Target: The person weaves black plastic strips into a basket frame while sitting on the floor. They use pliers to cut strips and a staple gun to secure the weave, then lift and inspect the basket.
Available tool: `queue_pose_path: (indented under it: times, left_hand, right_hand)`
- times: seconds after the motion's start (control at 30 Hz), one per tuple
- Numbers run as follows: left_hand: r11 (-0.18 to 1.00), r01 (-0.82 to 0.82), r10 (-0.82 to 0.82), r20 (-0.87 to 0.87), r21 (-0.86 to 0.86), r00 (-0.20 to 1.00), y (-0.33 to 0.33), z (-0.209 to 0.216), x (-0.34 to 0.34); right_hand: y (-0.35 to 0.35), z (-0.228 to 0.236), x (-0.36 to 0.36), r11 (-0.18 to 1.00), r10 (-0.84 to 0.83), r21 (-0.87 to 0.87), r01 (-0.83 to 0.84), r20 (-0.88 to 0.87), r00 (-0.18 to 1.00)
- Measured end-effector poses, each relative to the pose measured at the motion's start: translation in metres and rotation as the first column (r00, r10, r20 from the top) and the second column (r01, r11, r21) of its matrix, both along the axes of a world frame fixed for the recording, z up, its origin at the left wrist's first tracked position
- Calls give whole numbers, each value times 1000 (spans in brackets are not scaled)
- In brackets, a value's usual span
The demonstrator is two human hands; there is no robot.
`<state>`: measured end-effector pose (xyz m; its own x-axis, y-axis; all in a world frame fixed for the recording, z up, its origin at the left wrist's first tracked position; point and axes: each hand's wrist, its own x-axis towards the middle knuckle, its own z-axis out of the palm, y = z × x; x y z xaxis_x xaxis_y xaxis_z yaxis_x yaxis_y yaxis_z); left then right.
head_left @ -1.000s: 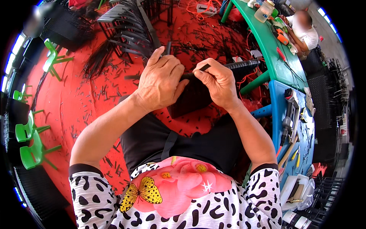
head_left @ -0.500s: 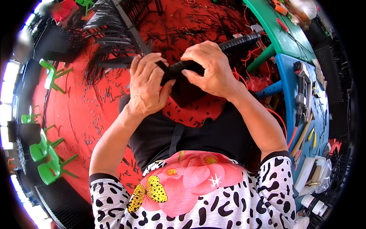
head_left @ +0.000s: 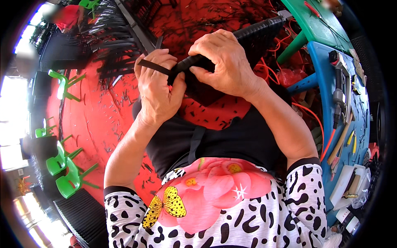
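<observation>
A black strip-wrapped bar (head_left: 260, 32) runs from the upper right down to my hands; dark panel-like material hangs beneath it. My right hand (head_left: 227, 64) is curled over this bar, fingers on top and thumb underneath. At the bar's near end my left hand (head_left: 157, 91) pinches a flat black strip (head_left: 154, 67), whose free end sticks out across the fingers. My left thumb presses close to the bar's end. Just beyond the left hand, a dark frame rail (head_left: 138, 33) carries many loose black strips (head_left: 113, 43) fanning out leftward.
Black offcuts litter the red floor (head_left: 99, 124). At right stand a green table (head_left: 326, 29) and a blue table (head_left: 320, 82) with a power tool (head_left: 339, 95) and hand tools. An orange hose (head_left: 310, 111) lies beside them. Small green chairs (head_left: 68, 182) line the left.
Both hands have risen slightly in view, along with the bar. The strip's free end now lies across my left fingers, pointing left. The surroundings have shifted rightward in view.
</observation>
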<state>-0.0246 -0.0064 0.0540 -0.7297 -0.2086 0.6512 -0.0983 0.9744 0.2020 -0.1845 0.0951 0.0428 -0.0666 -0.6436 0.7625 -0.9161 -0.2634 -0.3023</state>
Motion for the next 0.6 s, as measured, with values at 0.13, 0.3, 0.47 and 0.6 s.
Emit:
queue_pose_path:
  times: [0.13, 0.3, 0.47, 0.6]
  left_hand:
    - [999, 24, -25, -26, -29, 999, -5, -5, -1]
    - [997, 42, -44, -39, -68, 998, -6, -7, -2]
    - [996, 51, -54, -45, -68, 998, -5, -7, -3]
    - [996, 63, -66, -44, -65, 997, -5, -5, -4]
  right_hand:
    - [0, 0, -1, 1000, 5, 6, -5, 24, 1000]
    - [-1, -5, -1, 1000, 13, -17, -13, 27, 1000]
    - [1, -4, -2, 1000, 2, 1, -2, 25, 1000]
    - [1, -5, 1, 1000, 7, -20, -6, 46, 999]
